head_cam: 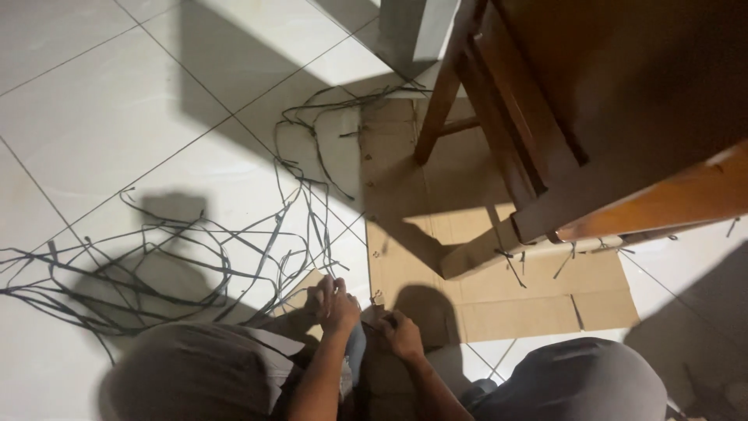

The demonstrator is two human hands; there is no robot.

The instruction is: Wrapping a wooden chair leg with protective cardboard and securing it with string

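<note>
Both hands (366, 312) pinch thin dark strips (156, 265) over flattened cardboard (499, 304) on white floor tiles (101, 117) beside a wooden chair (538, 132).

Dark grey strips (156, 265) (white tiles (101, 101)), tan cardboard (499, 304)

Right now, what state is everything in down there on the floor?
Long dark thin strips: loose, tangled across the white tiled floor.
Flattened brown cardboard sheet: lying flat under the wooden chair.
Left hand: closed, pinching something small.
Right hand: closed, fingers bent.
</note>
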